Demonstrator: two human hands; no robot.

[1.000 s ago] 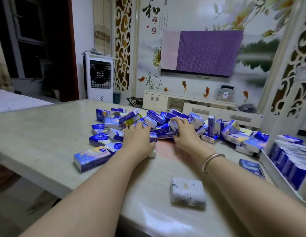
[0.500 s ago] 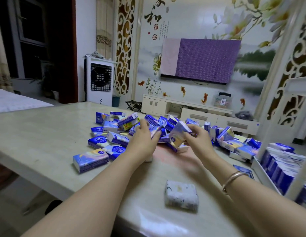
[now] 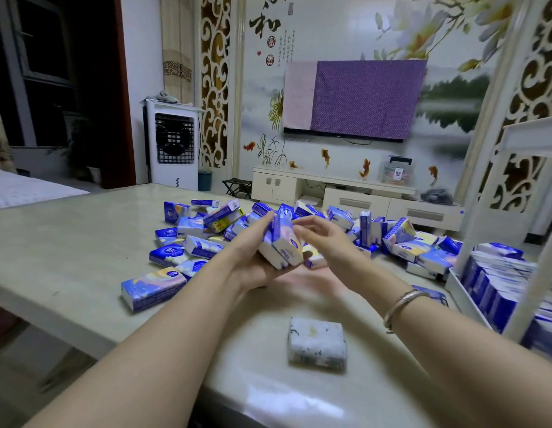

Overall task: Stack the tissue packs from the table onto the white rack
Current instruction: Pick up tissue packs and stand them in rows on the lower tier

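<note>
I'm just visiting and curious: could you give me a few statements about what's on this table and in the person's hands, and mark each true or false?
1. The left hand holds tissue packs. True.
2. A bracelet sits on the left wrist. False: it is on the right wrist.
3. The white rack is empty. False: blue packs already fill it.
4. A pale grey pack lies alone near the table's front edge. True.
</note>
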